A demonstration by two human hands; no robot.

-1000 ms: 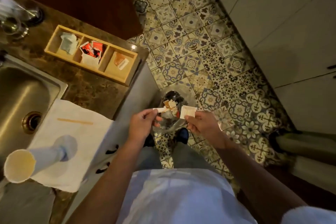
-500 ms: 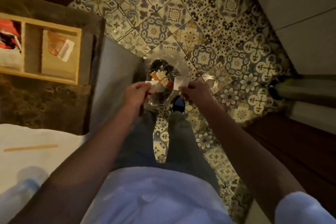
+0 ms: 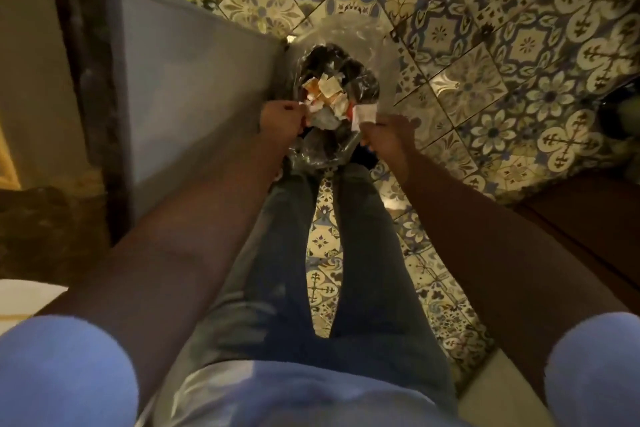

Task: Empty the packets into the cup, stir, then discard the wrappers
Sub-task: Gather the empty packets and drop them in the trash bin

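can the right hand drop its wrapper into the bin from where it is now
Probably yes. The right hand pinches a white wrapper right at the near rim of the lined bin, whose open mouth holds other wrappers; nothing covers it.

The floor tiles point(image 3: 519, 45) carry ornate blue and dark floral and cross motifs on a cream ground. The bin liner point(image 3: 346, 31) is clear plastic over a black inside, and the discarded wrappers point(image 3: 327, 90) in it are white, cream and orange, with a touch of red. The wrapper point(image 3: 366, 113) pinched by the right hand point(image 3: 388, 139) is white. The cabinet side point(image 3: 194, 87) is pale grey-blue, the countertop edge point(image 3: 86, 80) mottled dark brown. The jeans point(image 3: 363, 253) are faded blue, the shirt sleeves point(image 3: 62, 374) light blue.
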